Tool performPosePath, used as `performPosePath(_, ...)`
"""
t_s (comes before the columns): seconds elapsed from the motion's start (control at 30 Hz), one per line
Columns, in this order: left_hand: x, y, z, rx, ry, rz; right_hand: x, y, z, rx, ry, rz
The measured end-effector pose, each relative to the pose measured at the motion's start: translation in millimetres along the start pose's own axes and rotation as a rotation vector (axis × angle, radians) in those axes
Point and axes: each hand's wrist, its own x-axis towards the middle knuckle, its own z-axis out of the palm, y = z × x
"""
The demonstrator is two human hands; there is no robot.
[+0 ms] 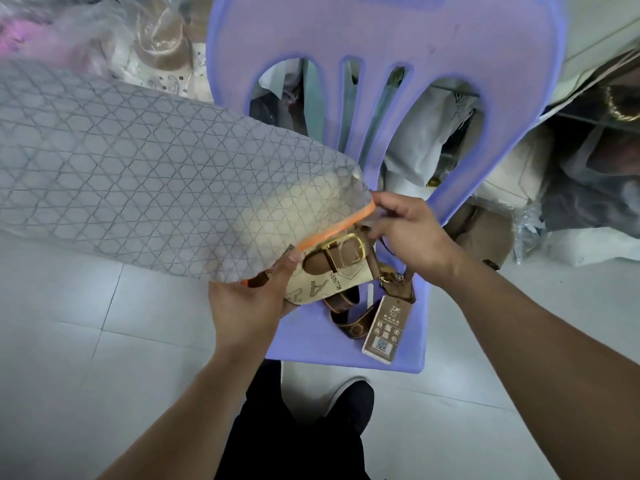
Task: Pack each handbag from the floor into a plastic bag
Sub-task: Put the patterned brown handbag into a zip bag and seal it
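Note:
A frosted plastic bag (138, 174) with a grey star-grid print and an orange zip strip stretches from the left toward the centre. A beige and brown handbag (332, 268) with a gold buckle sticks halfway out of its mouth, resting on a purple chair seat. My left hand (249, 303) grips the near corner of the bag's mouth and the handbag's lower edge. My right hand (408, 230) pinches the far end of the orange strip. The handbag's patterned strap (353, 323) and paper tag (384, 330) lie on the seat, outside the bag.
The purple plastic chair (381, 46) stands in front of me, its slotted back facing me. Behind it are piles of wrapped handbags (162, 46) and white dust bags (426, 140). Pale floor tiles (86, 341) lie left and right. My shoe (349, 400) is below the seat.

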Motion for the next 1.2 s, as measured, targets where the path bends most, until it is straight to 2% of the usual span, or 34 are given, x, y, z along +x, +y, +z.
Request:
performPosePath(0.07, -5, -5, -4, 0.117, 0.053, 0.065, -1, 5, -2, 0.222, 0.042, 0.096)
performPosePath(0.13, -10, -10, -7, 0.12, 0.082, 0.054, -5, 3, -3, 0.456, 0.067, 0.221)
performPosePath(0.2, -13, -19, -10, 0.116, 0.056, 0.02, -9, -1, -1, 0.552, 0.073, 0.241)
performPosePath(0.37, 0, -25, -19, 0.128, -0.12, -0.013, -6, -4, 17, 0.096, 0.149, 0.121)
performPosePath(0.5, 6, -11, -21, 0.026, -0.291, 0.029, -15, 0, 24, -0.066, 0.242, -0.043)
performPosePath(0.6, 17, -8, -29, -0.001, -0.284, 0.058, -27, 9, 26, -0.229, 0.26, -0.106)
performPosePath(0.77, 27, -15, -36, 0.149, -0.372, 0.042, -47, 32, 25, -0.447, 0.217, -0.117)
performPosePath(0.87, 29, -21, -38, 0.223, -0.424, -0.04, -54, 42, 23, -0.501, 0.197, -0.095)
performPosePath(0.9, 30, -21, -41, 0.258, -0.441, -0.083, -56, 42, 23, -0.43, 0.197, -0.081)
performPosePath(1.03, 42, -23, -53, 0.362, -0.487, -0.134, -44, 27, 14, 0.176, 0.216, 0.04)
performPosePath(1.13, 45, -25, -57, 0.323, -0.495, -0.143, -27, 10, 12, 0.243, 0.189, 0.164)
performPosePath(1.2, 43, -24, -55, 0.286, -0.529, -0.167, -20, 4, 17, 0.256, 0.239, 0.243)
